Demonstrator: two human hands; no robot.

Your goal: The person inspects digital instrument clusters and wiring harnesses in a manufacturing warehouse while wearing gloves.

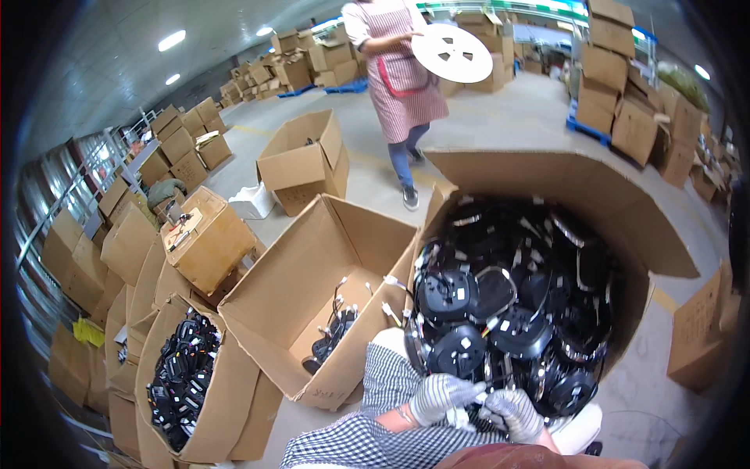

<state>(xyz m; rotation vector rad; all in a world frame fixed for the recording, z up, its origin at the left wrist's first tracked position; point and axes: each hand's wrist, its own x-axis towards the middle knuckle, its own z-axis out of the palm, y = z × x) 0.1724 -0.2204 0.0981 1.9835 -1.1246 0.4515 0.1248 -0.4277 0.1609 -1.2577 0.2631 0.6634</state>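
My left hand (440, 395) and my right hand (514, 411), both in grey knit gloves, are close together at the near rim of a large open cardboard box (594, 195). The box is heaped with black round parts (508, 305) with wires and small white tags. Both hands pinch a white bit of wiring (478, 397) at the edge of the heap. My checked sleeve (367, 438) comes in from the bottom.
To the left stands an open box (289, 289) with a few black wired parts at its bottom. Further left, another box (181, 375) is full of black parts. A person in a striped apron (398, 70) carries a white disc (453, 52). Stacked cartons line the floor.
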